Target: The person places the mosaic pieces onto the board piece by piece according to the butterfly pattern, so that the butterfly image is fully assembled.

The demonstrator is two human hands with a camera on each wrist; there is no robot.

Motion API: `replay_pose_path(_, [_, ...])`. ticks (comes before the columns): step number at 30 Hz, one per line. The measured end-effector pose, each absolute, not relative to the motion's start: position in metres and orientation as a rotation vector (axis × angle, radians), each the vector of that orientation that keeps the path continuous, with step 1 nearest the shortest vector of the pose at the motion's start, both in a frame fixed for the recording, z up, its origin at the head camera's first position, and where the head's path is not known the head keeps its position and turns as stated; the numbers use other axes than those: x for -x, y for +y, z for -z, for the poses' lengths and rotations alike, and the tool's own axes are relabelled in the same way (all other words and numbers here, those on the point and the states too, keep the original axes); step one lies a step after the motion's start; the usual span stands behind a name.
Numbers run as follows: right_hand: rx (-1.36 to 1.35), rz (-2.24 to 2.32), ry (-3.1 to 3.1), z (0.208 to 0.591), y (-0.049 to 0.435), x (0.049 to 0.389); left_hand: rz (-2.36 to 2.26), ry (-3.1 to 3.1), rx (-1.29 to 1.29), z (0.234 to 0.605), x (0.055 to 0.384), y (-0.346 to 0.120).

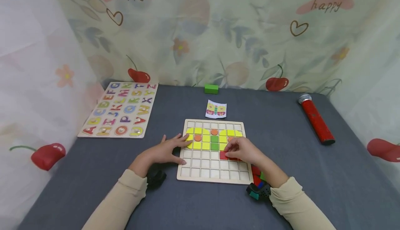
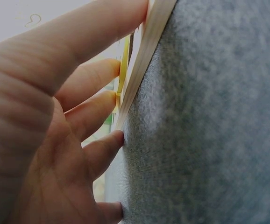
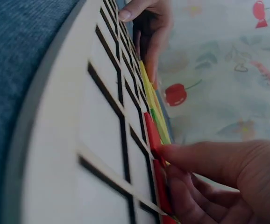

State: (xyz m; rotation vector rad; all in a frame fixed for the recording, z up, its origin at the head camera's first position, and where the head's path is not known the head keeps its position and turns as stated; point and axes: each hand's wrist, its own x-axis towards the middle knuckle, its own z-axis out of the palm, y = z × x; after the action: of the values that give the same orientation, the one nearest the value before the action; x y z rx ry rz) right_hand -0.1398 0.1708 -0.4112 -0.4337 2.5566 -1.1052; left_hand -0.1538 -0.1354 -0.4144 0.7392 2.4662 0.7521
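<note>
Bent thumb and fingers of the right hand come together on a thin red square tile, which lies in a middle row of the light wooden grid board; more red lies partly covered beneath that hand. Relaxed and spread, the fingers of the left hand grasp nothing: two of them rest on the yellow tiles along the board's left side, while the thumb touches its wooden edge.

Cream fabric sleeves end at the wrists, each with a black wrist device. Loose red, green and blue pieces sit just beside the board's near right corner, partly hidden by the right arm.

Farther up the grid, two green square tiles stand in a column, with flat yellow tiles on either side and round orange tiles among them. Just beyond the board lies a white paper card printed with a butterfly-like pattern.

Well to the left is a wooden alphabet board with colourful letters; well to the right, a red microphone with a silver head. A green rectangular block sits at the dark grey cloth's far edge, before a pale printed curtain.
</note>
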Motion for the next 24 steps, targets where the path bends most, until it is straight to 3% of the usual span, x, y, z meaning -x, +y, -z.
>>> replay_pose_path(13, [0.308,1.172,2.5,0.4,0.205,0.135,-0.757,2.465,-0.741,0.416,0.152,-0.136])
replay_pose_path(24, [0.328,1.222,2.448,0.392,0.268,0.098,-0.757,2.469,-0.763,0.415,0.153,-0.134])
